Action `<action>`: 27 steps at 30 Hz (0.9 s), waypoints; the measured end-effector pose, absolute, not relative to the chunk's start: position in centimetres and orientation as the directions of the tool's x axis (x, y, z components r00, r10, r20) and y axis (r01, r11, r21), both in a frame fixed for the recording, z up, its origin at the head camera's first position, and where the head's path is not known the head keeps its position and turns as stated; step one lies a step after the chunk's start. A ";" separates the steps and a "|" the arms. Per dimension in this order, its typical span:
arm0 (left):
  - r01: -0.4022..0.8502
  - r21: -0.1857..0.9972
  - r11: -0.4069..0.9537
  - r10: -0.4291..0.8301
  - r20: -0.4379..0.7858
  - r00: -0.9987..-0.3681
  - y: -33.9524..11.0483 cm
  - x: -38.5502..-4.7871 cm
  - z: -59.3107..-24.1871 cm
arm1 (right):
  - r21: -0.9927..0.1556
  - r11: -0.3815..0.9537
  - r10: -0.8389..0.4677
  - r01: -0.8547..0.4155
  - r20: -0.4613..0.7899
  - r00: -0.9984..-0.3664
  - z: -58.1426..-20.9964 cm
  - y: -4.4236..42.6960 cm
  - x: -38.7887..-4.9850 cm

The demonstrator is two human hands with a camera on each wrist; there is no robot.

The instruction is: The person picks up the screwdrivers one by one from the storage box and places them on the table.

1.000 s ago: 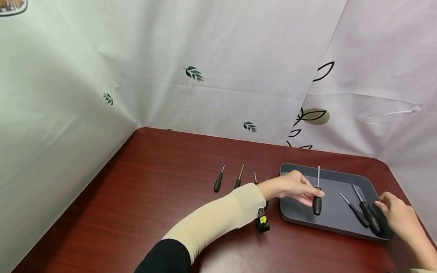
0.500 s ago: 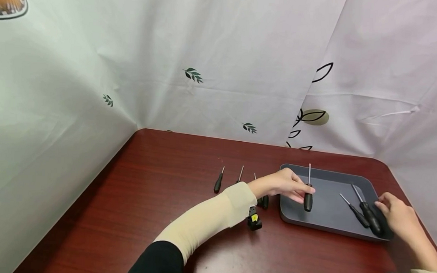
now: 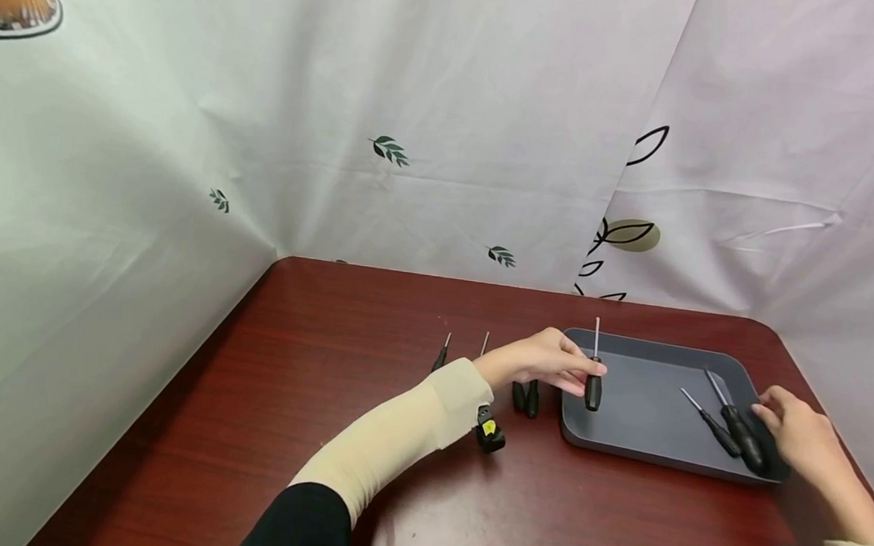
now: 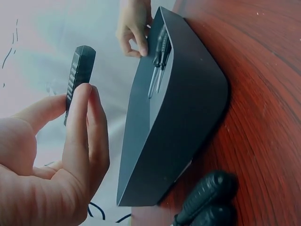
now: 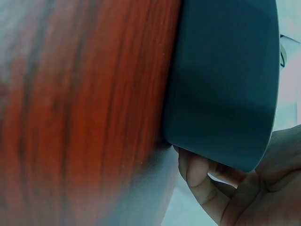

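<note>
My left hand (image 3: 552, 362) pinches a screwdriver (image 3: 593, 389) by its black ridged handle, between thumb and fingers. The shaft points up and away, and the tool is held above the left end of a grey tray (image 3: 642, 411). In the left wrist view only the black handle (image 4: 80, 70) shows clearly. My right hand (image 3: 803, 429) grips the tray's right end, with curled fingers (image 5: 197, 172) against the outer wall in the right wrist view. Two screwdrivers lie inside near that end, a thin one (image 3: 720, 432) beside a thicker one (image 3: 742, 438).
Several more screwdrivers lie on the red-brown table (image 3: 247, 428) left of the tray, partly hidden by my left arm. Two of their black handles (image 3: 532, 400) show close to the tray's left side. A white patterned cloth (image 3: 448, 98) hangs behind and around the table.
My left hand has moved left with the screwdriver, from over the tray's middle-left to its left end. My right hand and the tray stay in place.
</note>
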State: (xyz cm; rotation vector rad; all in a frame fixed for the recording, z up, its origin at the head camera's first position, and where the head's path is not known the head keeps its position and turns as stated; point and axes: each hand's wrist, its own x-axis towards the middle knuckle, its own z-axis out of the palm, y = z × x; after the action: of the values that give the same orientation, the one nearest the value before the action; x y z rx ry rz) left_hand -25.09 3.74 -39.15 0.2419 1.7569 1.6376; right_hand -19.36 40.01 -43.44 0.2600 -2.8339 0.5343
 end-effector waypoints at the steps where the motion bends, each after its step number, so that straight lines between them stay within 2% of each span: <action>1: -0.317 0.931 0.182 0.580 -0.362 -0.730 3.6 -25.1 -39.2 | -0.330 0.918 -0.129 -0.219 0.274 -0.953 -43.5 40.0 -19.3; 27: -0.271 0.944 0.189 0.583 -0.329 -0.742 -0.6 -24.8 -38.9 | -0.328 0.918 -0.132 -0.223 0.279 -0.951 -43.3 39.9 -19.3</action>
State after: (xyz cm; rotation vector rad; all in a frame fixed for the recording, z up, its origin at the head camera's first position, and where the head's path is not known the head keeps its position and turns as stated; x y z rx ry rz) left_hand -24.84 -0.61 -38.85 0.2941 1.7993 1.6311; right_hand -19.33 39.90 -43.25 0.2664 -2.8270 0.5257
